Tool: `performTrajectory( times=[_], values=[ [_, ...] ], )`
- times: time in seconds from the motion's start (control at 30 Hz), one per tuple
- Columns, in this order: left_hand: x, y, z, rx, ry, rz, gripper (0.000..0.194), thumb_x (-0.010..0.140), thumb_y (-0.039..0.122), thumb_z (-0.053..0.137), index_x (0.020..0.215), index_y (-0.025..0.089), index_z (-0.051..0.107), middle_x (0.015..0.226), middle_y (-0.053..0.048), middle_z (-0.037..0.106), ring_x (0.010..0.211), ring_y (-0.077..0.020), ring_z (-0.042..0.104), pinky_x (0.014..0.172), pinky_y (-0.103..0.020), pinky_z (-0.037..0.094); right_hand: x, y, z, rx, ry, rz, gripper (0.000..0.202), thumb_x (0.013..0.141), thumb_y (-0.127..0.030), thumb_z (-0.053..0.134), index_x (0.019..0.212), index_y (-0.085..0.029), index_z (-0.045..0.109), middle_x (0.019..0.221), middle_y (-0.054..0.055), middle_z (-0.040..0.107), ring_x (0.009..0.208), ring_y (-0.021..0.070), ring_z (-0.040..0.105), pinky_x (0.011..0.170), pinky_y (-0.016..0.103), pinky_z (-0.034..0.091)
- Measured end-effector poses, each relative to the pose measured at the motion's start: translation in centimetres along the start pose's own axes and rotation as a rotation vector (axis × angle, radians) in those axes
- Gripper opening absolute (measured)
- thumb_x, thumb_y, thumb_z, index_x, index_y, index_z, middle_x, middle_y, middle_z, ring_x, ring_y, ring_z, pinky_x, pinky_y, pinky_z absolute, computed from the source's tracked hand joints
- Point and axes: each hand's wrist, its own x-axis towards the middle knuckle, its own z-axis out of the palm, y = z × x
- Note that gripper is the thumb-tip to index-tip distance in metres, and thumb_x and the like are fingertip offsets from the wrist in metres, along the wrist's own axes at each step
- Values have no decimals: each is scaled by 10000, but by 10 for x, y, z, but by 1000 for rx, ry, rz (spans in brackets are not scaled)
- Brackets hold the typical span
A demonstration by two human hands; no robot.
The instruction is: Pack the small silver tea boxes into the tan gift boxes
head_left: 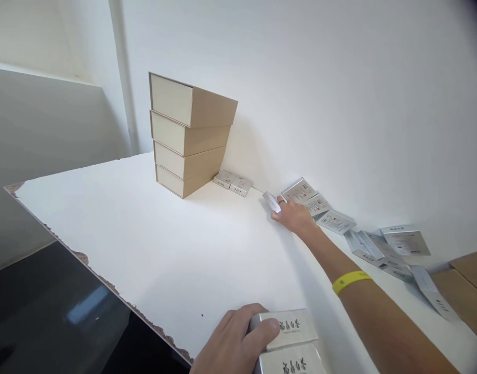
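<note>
My left hand (238, 340) is closed around the end of a small silver tea box (295, 328) at the table's near edge, thumb on its printed top. A second tea box (295, 361) lies against it, partly cut off by the frame. Farther off, my right hand (295, 215) pinches another silver box (271, 202), which is tilted just above or on the table; contact is unclear. Right beside that hand, several silver boxes (335, 222) lie along the wall. Two more boxes (234, 183) sit flat to the left of it.
A stack of several large beige boxes (172, 140) stands at the back of the white table (164, 249). Loose silver boxes (390, 254) lean and overlap along the wall to the right. Brown cardboard (462, 291) is at the far right. The table's left edge is chipped.
</note>
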Motion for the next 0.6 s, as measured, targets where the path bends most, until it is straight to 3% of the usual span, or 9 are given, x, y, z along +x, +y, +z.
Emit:
performTrajectory(
  times=[0.17, 0.33, 0.43, 0.6],
  values=[
    [1, 1, -5, -11, -41, 11, 713, 821, 311, 703, 1445, 406, 373, 1439, -107, 517, 1156, -354, 576, 948, -513, 525, -21, 10, -3, -36, 17, -89, 444, 977, -403, 632, 1352, -186, 531, 1213, 89, 620, 1011, 229, 647, 872, 439, 566],
    [-1, 7, -14, -39, -5, 32, 532, 935, 272, 566, 1422, 392, 388, 1420, -90, 531, 1171, -297, 597, 1000, -482, 509, -45, 12, -5, 48, 110, -100, 456, 936, -300, 645, 1357, -182, 514, 1248, 111, 602, 1122, 278, 603, 881, 436, 541],
    [-5, 9, -17, -67, -8, -29, 533, 929, 288, 566, 1423, 381, 389, 1421, -84, 536, 1193, -306, 610, 1042, -506, 505, -77, 18, -12, 169, 193, -42, 464, 906, -306, 591, 1343, -182, 494, 1256, 143, 620, 1134, 307, 609, 831, 403, 534],
    [-9, 7, -15, -105, -10, -146, 826, 802, 430, 734, 1495, 370, 287, 1396, -107, 536, 1313, -436, 525, 1060, -607, 492, -153, 39, -36, 393, 232, 44, 600, 851, -536, 595, 1342, -225, 442, 1163, 105, 682, 961, 289, 678, 733, 382, 559]
  ],
)
